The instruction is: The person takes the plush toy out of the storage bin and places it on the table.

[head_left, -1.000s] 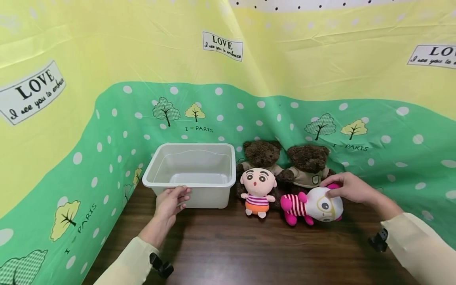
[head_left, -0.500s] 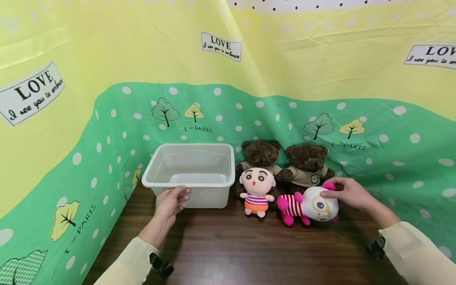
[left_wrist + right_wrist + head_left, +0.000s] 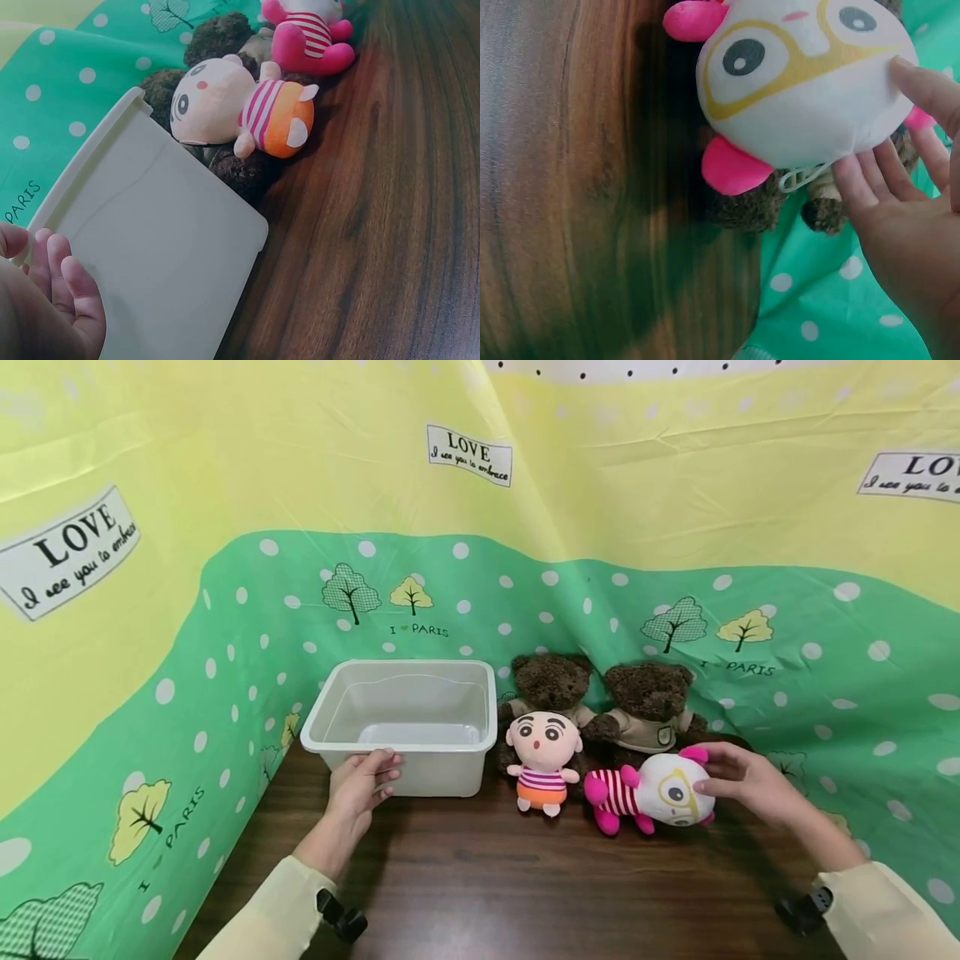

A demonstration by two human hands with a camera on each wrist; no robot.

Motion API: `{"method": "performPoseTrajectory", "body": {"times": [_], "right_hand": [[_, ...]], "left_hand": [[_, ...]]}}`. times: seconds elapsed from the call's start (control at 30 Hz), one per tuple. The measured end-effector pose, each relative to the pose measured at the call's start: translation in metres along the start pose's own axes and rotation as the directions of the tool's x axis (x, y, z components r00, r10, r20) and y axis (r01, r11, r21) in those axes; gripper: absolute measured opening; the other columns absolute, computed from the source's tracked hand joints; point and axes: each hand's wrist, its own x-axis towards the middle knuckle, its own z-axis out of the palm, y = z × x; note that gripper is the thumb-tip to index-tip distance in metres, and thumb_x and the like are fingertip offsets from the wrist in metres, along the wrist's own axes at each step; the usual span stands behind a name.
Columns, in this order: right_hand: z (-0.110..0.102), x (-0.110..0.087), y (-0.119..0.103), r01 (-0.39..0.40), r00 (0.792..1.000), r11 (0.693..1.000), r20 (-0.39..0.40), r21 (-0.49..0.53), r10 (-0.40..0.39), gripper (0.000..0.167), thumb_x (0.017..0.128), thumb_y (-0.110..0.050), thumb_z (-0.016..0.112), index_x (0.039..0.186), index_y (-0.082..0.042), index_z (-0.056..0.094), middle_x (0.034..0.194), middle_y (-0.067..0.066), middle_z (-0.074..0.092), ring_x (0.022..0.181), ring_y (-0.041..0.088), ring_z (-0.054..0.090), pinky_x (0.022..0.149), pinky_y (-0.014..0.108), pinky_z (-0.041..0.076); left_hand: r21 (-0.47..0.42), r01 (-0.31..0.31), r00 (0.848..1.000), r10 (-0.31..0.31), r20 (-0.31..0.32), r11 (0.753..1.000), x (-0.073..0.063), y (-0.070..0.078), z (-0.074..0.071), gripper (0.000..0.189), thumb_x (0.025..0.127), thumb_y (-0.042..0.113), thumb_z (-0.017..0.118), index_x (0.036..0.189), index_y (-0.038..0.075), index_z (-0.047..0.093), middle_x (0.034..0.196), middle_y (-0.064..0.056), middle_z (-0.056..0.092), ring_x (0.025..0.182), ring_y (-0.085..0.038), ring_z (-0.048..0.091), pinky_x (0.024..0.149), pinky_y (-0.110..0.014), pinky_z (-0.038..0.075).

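Note:
In the head view my left hand [image 3: 363, 789] holds the front rim of a pale grey plastic bin [image 3: 442, 774]; nothing lies inside it. The thumb is at the rim and the fingers [image 3: 82, 289] are against the outer wall in the left wrist view. On the right, a plush panda doll [image 3: 678, 789] with pink ears, yellow glasses and a striped body lies on its side. My right hand [image 3: 753, 781] is at its head, thumb touching the edge of the face. In the right wrist view its fairly straight fingers [image 3: 855, 176] lie along the head's underside.
A cartoon boy doll [image 3: 542, 764] in a striped shirt sits against a brown teddy bear [image 3: 553, 683]. A second teddy bear [image 3: 647, 693] sits behind the panda. Behind them hangs a green and yellow cloth [image 3: 585, 543]. The wooden table [image 3: 525, 877] spreads in front.
The panda doll shifted slightly left, then stayed in place. My right hand has drawn back rightward, its thumb moving from the face to the head's edge. My left hand has not moved.

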Motion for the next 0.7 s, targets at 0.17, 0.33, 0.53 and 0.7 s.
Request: {"method": "performPoseTrajectory", "body": {"times": [0.17, 0.33, 0.53, 0.7], "right_hand": [[0.001, -0.006, 0.015, -0.05, 0.999, 0.998, -0.002, -0.029, 0.05, 0.066, 0.095, -0.026, 0.076, 0.144, 0.006, 0.045, 0.131, 0.014, 0.064, 0.101, -0.012, 0.059, 0.077, 0.026, 0.059], [0.01, -0.012, 0.021, -0.157, 0.987, 0.985, -0.038, -0.064, 0.155, 0.068, 0.098, -0.039, 0.07, 0.145, 0.006, 0.047, 0.137, 0.032, 0.056, 0.096, -0.002, 0.064, 0.079, 0.032, 0.061], [0.02, -0.017, 0.027, -0.156, 0.987, 0.987, -0.04, 0.027, 0.157, 0.068, 0.1, -0.038, 0.068, 0.147, 0.004, 0.044, 0.138, 0.027, 0.054, 0.097, -0.002, 0.066, 0.084, 0.036, 0.062], [0.025, -0.019, 0.032, -0.035, 0.997, 0.999, -0.068, 0.02, 0.036, 0.062, 0.095, -0.024, 0.075, 0.144, 0.002, 0.047, 0.123, 0.001, 0.064, 0.1, -0.003, 0.062, 0.077, 0.028, 0.059]], "left_hand": [[-0.007, -0.001, 1.0, 0.001, 0.003, 1.0, 0.0, -0.001, 0.0, 0.029, 0.094, 0.022, 0.069, 0.117, 0.006, 0.062, 0.085, 0.009, 0.078, 0.075, -0.007, 0.07, 0.06, -0.022, 0.053], [-0.019, -0.005, 1.0, 0.006, 0.003, 1.0, 0.0, -0.002, 0.0, 0.027, 0.094, 0.021, 0.07, 0.115, 0.006, 0.062, 0.085, 0.008, 0.078, 0.074, -0.008, 0.069, 0.06, -0.022, 0.053], [-0.034, -0.016, 1.0, 0.016, -0.001, 0.999, -0.001, -0.002, 0.0, 0.023, 0.094, 0.02, 0.071, 0.111, 0.007, 0.062, 0.085, 0.007, 0.078, 0.072, -0.008, 0.069, 0.06, -0.023, 0.052], [-0.043, -0.01, 1.0, 0.009, -0.002, 0.999, -0.001, -0.002, 0.001, 0.023, 0.093, 0.019, 0.072, 0.111, 0.008, 0.062, 0.084, 0.007, 0.078, 0.072, -0.008, 0.069, 0.06, -0.023, 0.052]]}}
